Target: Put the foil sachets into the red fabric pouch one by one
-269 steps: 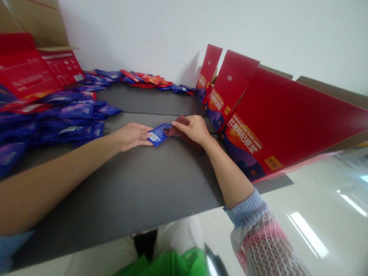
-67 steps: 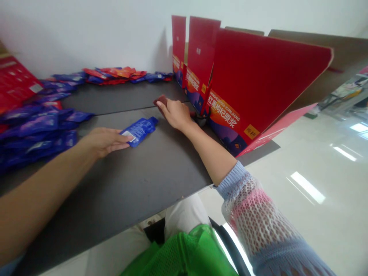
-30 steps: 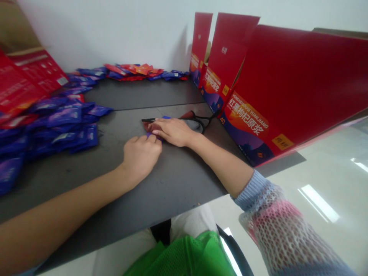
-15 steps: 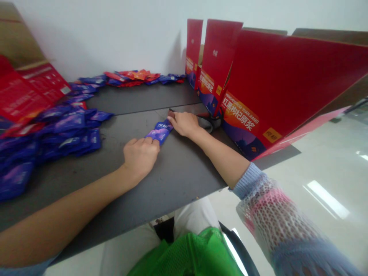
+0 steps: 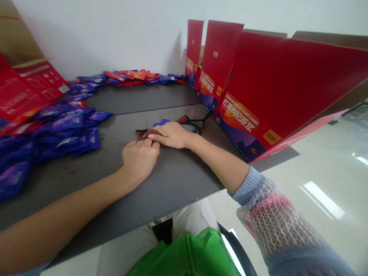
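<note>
A blue sachet [image 5: 161,122] lies on the dark table, mostly covered by my right hand and a cloth; only its far end shows. My left hand [image 5: 140,158] is closed at the sachet's near end, knuckles up, with its fingertips hidden. Over the sachet, my right hand [image 5: 170,135] grips a brownish-red cloth [image 5: 145,134] with black edging and presses it down against my left fingers. Black straps and a grey part of this cloth trail out to the right, towards the nearest red box.
A heap of blue and red sachets [image 5: 69,126] spreads over the left side, with a row of them [image 5: 132,76] along the wall. Open red boxes [image 5: 258,92] stand at the right. Another red carton [image 5: 25,88] stands at the left. The table's edge [image 5: 172,207] runs before my lap.
My right hand has slid the cloth along the sachet, left and towards me, until it meets my left hand. More of the black straps now shows. My left hand has barely moved.
</note>
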Demonstrator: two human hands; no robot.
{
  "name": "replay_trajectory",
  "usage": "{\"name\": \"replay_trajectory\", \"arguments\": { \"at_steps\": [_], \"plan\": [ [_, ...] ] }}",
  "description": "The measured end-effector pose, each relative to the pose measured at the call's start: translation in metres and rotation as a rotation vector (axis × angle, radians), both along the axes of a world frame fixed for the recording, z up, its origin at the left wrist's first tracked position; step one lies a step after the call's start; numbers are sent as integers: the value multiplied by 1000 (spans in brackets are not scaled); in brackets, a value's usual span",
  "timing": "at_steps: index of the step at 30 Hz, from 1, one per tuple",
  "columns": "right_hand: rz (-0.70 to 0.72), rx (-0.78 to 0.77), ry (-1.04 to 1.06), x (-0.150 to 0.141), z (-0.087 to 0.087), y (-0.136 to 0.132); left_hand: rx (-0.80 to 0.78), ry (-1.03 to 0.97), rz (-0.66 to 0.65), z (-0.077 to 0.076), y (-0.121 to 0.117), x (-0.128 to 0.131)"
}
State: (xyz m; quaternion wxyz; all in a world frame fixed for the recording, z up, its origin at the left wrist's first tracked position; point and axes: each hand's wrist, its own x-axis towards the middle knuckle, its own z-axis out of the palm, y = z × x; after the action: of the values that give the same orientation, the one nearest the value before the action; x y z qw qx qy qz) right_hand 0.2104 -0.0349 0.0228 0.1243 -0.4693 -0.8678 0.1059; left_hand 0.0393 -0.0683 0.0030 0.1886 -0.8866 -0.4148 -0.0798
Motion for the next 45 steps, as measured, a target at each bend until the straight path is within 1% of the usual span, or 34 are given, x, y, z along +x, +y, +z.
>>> {"name": "replay_trajectory", "arguments": {
  "at_steps": [2,3,6,8,14,16,19,22,24,26,29,31,33,35,37,39,41,43,45],
  "plan": [
    [49,17,-9,2,5,3,-7,-10,-30,0,-4,3],
    [48,32,-18,3,8,5,-12,-16,-48,-1,-6,5],
    [-61,67,-56,2,15,8,-28,-34,-74,-2,-11,14],
    [-101,82,-80,-1,17,8,-32,-37,-60,-3,-13,19],
    [-70,141,-76,2,15,3,-42,-10,-18,-3,-14,23],
    [-80,136,-84,5,16,3,-51,-11,-7,-2,-15,23],
    [-97,88,-112,7,20,4,-54,-19,11,0,-16,25],
    [-121,57,-182,9,22,1,-66,-12,31,2,-17,27],
    [-165,81,-238,10,21,-1,-76,0,46,3,-16,29],
    [-239,135,-254,14,21,-2,-82,13,58,3,-15,30],
    [-366,226,-173,24,25,-1,-96,25,60,3,-13,29],
    [-386,264,-66,31,29,-1,-120,35,65,4,-12,28],
    [-307,270,59,32,31,-3,-148,41,48,5,-12,25],
    [-155,231,172,27,26,-5,-163,29,3,7,-12,23],
    [11,130,220,17,15,-4,-151,8,-35,7,-12,21],
    [118,7,197,6,1,1,-128,-1,-51,6,-12,20],
    [140,-69,142,-1,-10,9,-113,9,-56,5,-12,20],
    [112,-81,94,-4,-17,16,-110,22,-53,5,-12,20],
    [104,-70,55,-4,-20,22,-111,26,-45,4,-12,21]
  ]
}}
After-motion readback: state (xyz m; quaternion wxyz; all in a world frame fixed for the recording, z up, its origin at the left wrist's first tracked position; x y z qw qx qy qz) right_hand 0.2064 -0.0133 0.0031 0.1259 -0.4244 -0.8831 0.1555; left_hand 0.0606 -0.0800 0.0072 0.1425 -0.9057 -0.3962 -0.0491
